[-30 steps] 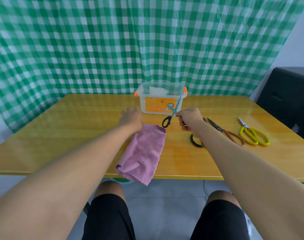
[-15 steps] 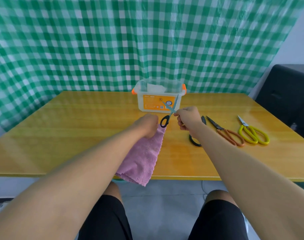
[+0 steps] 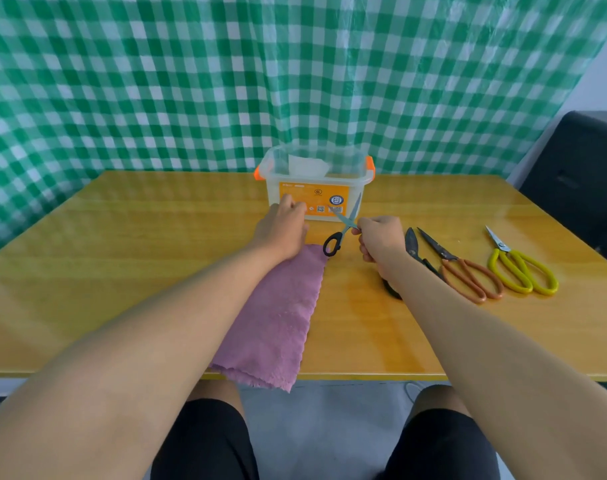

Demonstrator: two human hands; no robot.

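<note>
A pink cloth lies on the yellow table, its near end hanging over the front edge. My left hand is at the cloth's far end, with its heel on the cloth and its fingers reaching to the front of a clear plastic box. My right hand pinches small black-handled scissors by one handle. Their blades are spread and point up toward the box. The free handle loop hangs just above the cloth's far right corner.
Three more pairs of scissors lie right of my right hand: black ones partly under my wrist, orange-handled ones and yellow-handled ones. A green checked curtain hangs behind the table. A dark seat stands at the right.
My left hand slid along the cloth's far edge and forward, up to the box front. My right hand and the small scissors stayed about where they were.
</note>
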